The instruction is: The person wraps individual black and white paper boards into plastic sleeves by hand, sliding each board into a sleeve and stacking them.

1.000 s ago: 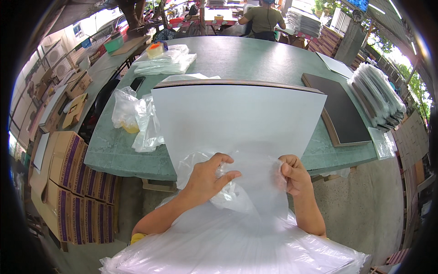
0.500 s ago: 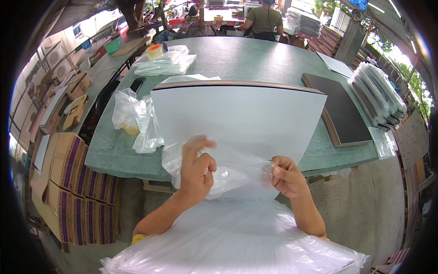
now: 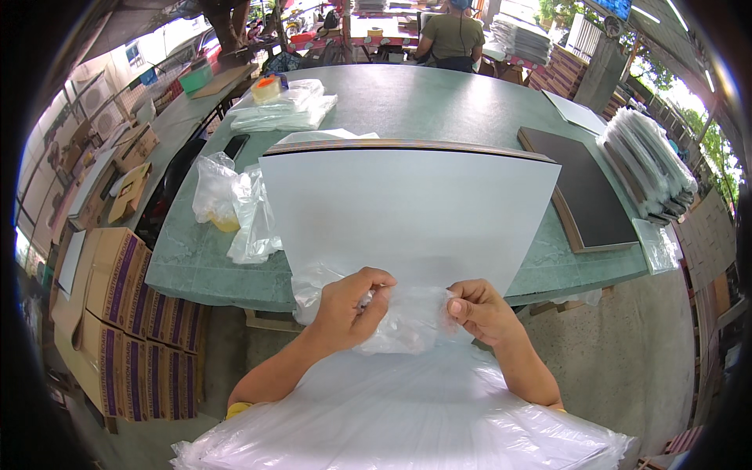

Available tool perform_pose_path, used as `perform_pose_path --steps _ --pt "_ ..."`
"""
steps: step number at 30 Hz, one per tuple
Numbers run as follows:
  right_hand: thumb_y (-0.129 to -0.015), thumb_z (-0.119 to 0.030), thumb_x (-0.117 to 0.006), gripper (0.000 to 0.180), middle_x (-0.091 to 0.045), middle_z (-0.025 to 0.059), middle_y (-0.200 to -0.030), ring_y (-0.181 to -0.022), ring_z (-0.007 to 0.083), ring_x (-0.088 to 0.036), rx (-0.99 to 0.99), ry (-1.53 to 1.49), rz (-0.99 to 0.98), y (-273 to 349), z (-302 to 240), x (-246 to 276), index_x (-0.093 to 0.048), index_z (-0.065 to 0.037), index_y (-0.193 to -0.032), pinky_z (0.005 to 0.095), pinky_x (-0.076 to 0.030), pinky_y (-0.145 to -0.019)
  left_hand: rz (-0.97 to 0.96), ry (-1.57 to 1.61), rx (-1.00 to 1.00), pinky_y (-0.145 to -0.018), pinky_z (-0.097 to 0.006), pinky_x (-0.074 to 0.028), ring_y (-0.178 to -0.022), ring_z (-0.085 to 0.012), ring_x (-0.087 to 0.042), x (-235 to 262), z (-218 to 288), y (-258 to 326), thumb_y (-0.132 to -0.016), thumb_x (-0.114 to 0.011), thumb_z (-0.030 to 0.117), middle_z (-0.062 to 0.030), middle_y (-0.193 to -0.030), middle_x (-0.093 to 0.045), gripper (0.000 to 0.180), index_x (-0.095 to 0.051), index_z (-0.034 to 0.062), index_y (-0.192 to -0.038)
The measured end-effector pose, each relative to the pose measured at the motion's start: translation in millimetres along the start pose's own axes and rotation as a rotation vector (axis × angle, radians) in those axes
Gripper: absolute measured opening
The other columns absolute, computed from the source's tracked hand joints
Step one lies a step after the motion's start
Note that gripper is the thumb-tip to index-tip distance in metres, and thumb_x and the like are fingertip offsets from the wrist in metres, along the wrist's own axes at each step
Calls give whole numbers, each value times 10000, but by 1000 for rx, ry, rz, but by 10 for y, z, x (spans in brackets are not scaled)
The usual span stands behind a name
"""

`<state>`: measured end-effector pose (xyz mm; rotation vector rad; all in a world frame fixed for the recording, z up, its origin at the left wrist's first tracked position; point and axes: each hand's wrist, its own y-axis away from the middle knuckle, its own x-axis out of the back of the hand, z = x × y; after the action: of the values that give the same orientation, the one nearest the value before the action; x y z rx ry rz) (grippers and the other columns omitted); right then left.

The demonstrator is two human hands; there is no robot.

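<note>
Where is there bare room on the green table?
Widest: beyond the white rectangular board, between stacked clear plastic bags and the black rectangular board. Smaller: the table's near-left corner, beside crumpled translucent plastic bags, which crowd the white board's left side.

Cannot see the counter (image 3: 439,98) behind the white board (image 3: 407,211), the plastic sheeting (image 3: 392,423) below the lower edge, or the screen (image 3: 613,7) above the upper.

Free room lies above the white board (image 3: 411,207) blocking the hands (image 3: 342,312) ahead.
</note>
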<state>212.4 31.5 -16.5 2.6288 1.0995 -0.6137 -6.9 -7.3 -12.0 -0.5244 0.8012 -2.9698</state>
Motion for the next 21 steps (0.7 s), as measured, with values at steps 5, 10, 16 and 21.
perform_pose_path --steps 5,10,16,21 --pt "-783 -172 -613 165 -557 24 -720 -672 103 -519 14 -75 43 -52 23 -63 -528 -33 -751 239 -417 -624 -84 3 -17 -451 -222 -384 -504 -106 -494 -45 -3 -29 -768 -606 97 -51 -635 -563 97 -556 19 -739" --pt "-748 -129 -649 165 -568 22 -747 -713 89 -534 -8 -127 52 -82 37 -37 -527 -43 -818 228 -429 -637 -65 -44 -8 -463 -219 -385 -516 -102 -496 -39 20 -37 -764 -613 95 -51 -625 -563 100 -564 14 -731" --pt "-702 -95 -683 186 -570 19 -699 -613 94 -542 107 -110 239 -32 -109 166 -546 -48 -818 230 -441 -601 -15 -19 49 -485 -211 -385 -532 -83 -491 -7 -1 -27 -749 -624 67 -48 -625 -567 84 -577 5 -716" --pt "-759 -171 -630 226 -576 30 -703 -602 93 -528 -129 364 134 -37 98 121 -559 -10 -900 230 -432 -559 13 -7 77 -502 -209 -397 -547 -85 -505 4 0 -34 -719 -646 40 -47 -636 -571 76 -576 9 -719"
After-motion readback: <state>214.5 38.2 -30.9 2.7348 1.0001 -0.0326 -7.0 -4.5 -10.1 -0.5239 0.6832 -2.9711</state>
